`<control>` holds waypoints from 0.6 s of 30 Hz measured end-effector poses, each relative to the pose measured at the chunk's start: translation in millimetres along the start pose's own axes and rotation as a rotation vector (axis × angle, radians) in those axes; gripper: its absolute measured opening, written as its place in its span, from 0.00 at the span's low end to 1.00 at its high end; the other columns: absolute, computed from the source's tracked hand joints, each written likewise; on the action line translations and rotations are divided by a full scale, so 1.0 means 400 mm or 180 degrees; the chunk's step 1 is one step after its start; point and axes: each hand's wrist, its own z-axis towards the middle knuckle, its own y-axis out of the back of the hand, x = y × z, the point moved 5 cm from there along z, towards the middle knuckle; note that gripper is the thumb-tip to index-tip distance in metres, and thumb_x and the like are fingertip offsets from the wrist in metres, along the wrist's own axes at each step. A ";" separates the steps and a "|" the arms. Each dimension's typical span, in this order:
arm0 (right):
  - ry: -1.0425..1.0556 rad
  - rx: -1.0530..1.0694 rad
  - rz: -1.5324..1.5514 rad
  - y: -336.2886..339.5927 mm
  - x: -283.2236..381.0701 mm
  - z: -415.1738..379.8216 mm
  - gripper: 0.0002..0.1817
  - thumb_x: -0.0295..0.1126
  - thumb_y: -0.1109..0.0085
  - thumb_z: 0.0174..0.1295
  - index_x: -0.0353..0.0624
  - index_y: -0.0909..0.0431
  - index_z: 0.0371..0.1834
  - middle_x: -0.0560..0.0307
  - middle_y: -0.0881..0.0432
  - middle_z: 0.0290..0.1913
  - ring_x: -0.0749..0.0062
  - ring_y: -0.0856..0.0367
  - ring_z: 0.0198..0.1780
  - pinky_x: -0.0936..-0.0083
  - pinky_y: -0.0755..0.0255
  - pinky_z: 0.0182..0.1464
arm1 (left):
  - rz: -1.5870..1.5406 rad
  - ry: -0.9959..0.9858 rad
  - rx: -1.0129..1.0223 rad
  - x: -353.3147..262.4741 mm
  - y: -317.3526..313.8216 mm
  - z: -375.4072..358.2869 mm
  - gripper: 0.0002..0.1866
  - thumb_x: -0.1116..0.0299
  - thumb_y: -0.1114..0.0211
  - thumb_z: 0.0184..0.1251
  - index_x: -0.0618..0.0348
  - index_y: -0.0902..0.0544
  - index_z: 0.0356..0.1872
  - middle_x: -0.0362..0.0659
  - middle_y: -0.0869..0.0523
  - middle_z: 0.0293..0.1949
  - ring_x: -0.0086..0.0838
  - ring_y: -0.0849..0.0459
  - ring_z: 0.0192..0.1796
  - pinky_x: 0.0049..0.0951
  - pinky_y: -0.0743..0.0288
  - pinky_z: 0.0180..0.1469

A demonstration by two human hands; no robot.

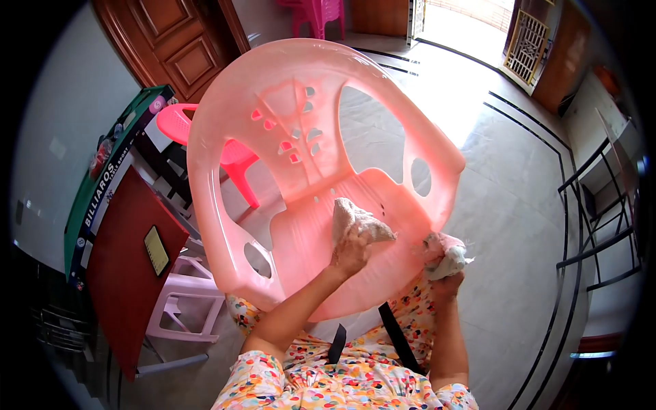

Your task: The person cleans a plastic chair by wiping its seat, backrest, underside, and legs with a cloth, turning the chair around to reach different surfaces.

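Note:
A pink plastic armchair [301, 157] fills the middle of the view, its seat toward me and its back rising away. My left hand [352, 253] is closed on a greyish cloth [354, 220] pressed against the chair's seat. At the front of the chair's right armrest, my right hand [447, 283] grips another pale, crumpled cloth [447, 258]. That cloth touches the end of the armrest. Both cloths hide parts of my fingers.
To the left stand a red-topped table [130, 273] with a phone-like object [156, 250], a green billiards table [102, 178] and a pale pink stool [184, 307]. A brighter pink chair [239, 167] is behind the armchair. A black metal frame [605, 225] stands at right.

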 end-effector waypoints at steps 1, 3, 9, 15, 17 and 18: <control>0.0005 -0.0002 -0.0003 0.001 -0.024 -0.007 0.21 0.41 0.62 0.64 0.38 0.31 0.52 0.52 0.24 0.46 0.61 0.25 0.48 0.67 0.28 0.49 | -0.0003 -0.0005 0.0001 -0.025 0.017 -0.005 0.20 0.67 0.39 0.57 0.60 0.28 0.51 0.53 0.32 0.56 0.43 0.27 0.51 0.38 0.29 0.50; -0.0417 0.0146 0.0954 -0.002 -0.110 -0.017 0.20 0.41 0.58 0.64 0.37 0.30 0.51 0.52 0.25 0.49 0.63 0.28 0.51 0.66 0.33 0.55 | -0.2664 0.0324 0.0543 -0.070 0.026 -0.016 0.21 0.64 0.37 0.58 0.62 0.28 0.50 0.50 0.30 0.53 0.32 0.27 0.48 0.28 0.29 0.49; -0.0877 0.0388 0.0971 -0.255 -0.222 -0.036 0.27 0.46 0.52 0.61 0.39 0.35 0.58 0.50 0.27 0.53 0.63 0.27 0.53 0.62 0.32 0.55 | -0.4306 0.0621 0.0553 -0.020 0.024 -0.052 0.09 0.77 0.42 0.60 0.59 0.21 0.42 0.36 0.21 0.37 0.20 0.23 0.39 0.19 0.27 0.40; -0.1551 -0.0533 0.1894 -0.264 -0.239 -0.064 0.28 0.49 0.58 0.63 0.40 0.36 0.60 0.48 0.32 0.60 0.55 0.36 0.62 0.53 0.44 0.64 | -0.5751 0.0948 -0.0484 0.032 0.185 -0.093 0.10 0.81 0.50 0.59 0.62 0.21 0.36 0.44 0.19 0.39 0.28 0.18 0.41 0.25 0.22 0.45; -0.1913 -0.0080 0.1501 -0.275 -0.257 -0.085 0.28 0.50 0.59 0.64 0.40 0.36 0.59 0.48 0.32 0.60 0.55 0.36 0.62 0.52 0.44 0.63 | -0.5879 0.1186 -0.0701 0.046 0.200 -0.106 0.10 0.82 0.52 0.59 0.62 0.22 0.36 0.44 0.19 0.38 0.30 0.18 0.41 0.28 0.23 0.48; -0.2018 -0.0035 0.1507 -0.271 -0.270 -0.091 0.28 0.50 0.59 0.64 0.40 0.36 0.59 0.48 0.32 0.60 0.55 0.36 0.62 0.52 0.44 0.63 | -0.6048 0.1046 -0.0991 0.043 0.223 -0.113 0.10 0.82 0.52 0.60 0.62 0.22 0.36 0.44 0.19 0.38 0.30 0.19 0.41 0.28 0.24 0.49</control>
